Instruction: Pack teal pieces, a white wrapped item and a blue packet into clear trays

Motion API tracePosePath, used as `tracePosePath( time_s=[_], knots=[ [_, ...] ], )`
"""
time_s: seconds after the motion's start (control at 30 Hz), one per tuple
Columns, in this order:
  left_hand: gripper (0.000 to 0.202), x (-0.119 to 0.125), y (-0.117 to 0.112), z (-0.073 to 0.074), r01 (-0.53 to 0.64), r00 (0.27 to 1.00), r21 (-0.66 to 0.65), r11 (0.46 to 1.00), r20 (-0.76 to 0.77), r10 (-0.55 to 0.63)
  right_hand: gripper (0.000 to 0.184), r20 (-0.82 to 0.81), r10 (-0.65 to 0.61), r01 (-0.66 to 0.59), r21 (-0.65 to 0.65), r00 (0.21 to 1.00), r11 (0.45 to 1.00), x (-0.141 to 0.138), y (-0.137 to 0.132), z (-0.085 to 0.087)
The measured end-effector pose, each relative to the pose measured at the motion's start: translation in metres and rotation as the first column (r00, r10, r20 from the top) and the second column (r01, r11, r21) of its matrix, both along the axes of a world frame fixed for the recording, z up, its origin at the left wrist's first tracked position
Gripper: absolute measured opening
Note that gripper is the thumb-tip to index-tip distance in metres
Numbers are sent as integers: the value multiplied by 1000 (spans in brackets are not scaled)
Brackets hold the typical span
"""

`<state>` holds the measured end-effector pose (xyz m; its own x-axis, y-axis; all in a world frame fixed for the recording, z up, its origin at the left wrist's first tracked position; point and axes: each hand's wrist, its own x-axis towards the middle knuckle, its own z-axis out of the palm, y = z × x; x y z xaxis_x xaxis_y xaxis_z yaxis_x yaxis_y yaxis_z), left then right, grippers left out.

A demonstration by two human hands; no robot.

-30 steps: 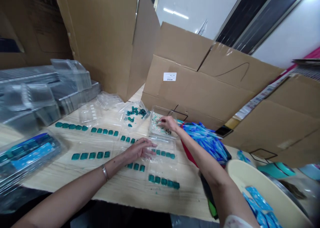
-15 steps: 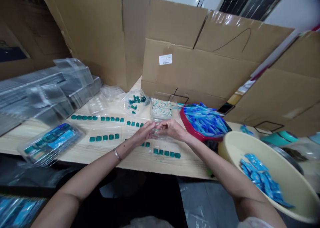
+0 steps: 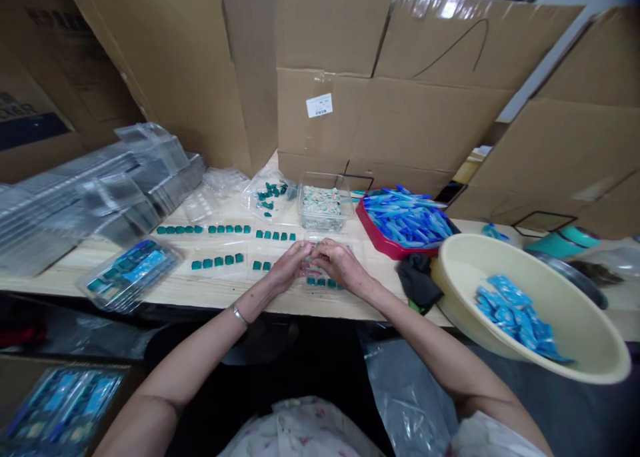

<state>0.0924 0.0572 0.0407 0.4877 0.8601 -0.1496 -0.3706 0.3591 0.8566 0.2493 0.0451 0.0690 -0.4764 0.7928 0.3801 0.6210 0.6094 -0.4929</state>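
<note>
My left hand (image 3: 294,265) and my right hand (image 3: 340,262) meet at the middle of the table. Both have their fingers drawn together in a pinch; whatever lies between the fingertips is too small or hidden to name. Below them, partly covered, is a clear plastic tray with a row of dark green blocks (image 3: 320,282). More green blocks (image 3: 217,261) sit in rows in clear trays to the left. Just beyond my hands stands a clear box (image 3: 325,223) full of small whitish pieces.
A red tray (image 3: 383,242) of blue pen-like sticks and a cream basin (image 3: 597,357) with blue packets stand at right. Loose green pieces (image 3: 270,191) lie on plastic film behind. Stacked clear cases (image 3: 90,197) and a filled case (image 3: 131,270) are at left. Cardboard (image 3: 400,110) walls the back.
The camera view has shifted, so the table appears higher and the basin shows more fully. My hands stay together over the trays, with the right fingers slightly moved.
</note>
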Motion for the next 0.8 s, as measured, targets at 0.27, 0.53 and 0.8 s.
tracePosePath(
  time_s=[0.27, 0.53, 0.8],
  knots=[
    [24, -2, -5, -4, 15, 999, -53, 998, 50, -12, 9, 61, 102, -101, -6, 993, 995, 3, -9, 0],
    [24, -17, -15, -2, -21, 998, -150, 988, 47, 28, 19, 32, -128, 125, 84, 991, 989, 0, 45, 32],
    [25, -31, -30, -2, -91, 994, -149, 985, -73, 81, 25, 340, -465, 476, 56, 817, 878, 5, 139, 45]
  ],
)
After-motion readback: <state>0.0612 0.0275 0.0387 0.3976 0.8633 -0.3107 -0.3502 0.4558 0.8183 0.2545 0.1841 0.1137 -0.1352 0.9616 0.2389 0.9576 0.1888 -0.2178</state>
